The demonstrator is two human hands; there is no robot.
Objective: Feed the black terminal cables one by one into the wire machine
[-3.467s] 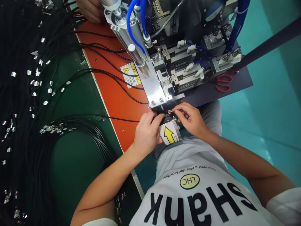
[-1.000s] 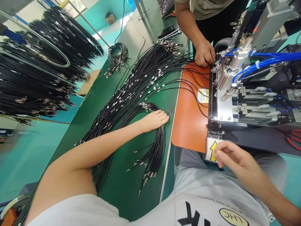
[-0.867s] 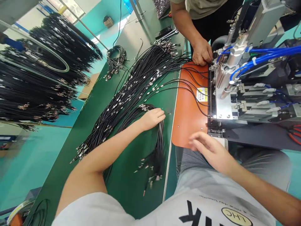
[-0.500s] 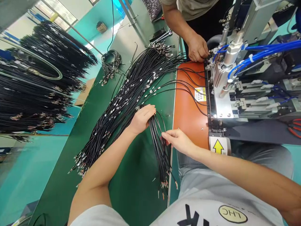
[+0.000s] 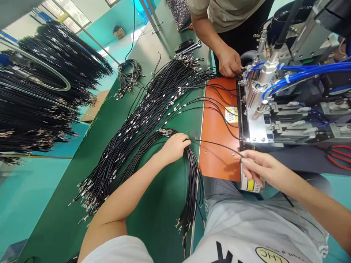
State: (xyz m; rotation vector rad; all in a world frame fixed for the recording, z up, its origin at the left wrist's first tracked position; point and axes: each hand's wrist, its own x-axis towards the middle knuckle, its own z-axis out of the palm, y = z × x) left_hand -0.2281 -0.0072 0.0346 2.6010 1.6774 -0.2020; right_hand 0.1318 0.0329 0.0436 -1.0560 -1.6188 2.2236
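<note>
The right hand (image 5: 263, 168) has moved rightward, pinching a black cable (image 5: 214, 143) and half-hiding a yellow-marked label (image 5: 250, 185), though we cannot tell whether the left hand (image 5: 174, 148) grips the bundle (image 5: 192, 179) it covers, above a cropped "LHC" badge (image 5: 271, 253).

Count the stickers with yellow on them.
2: a warning sticker on the orange board, another sticker at the near end of the machine, partly covered by the right grip holding a cable. More may be hidden.

One black cable (image 5: 216, 143), slightly bowed, runs from the curved bundle (image 5: 192, 173) — over the orange plate (image 5: 215, 162)
</note>
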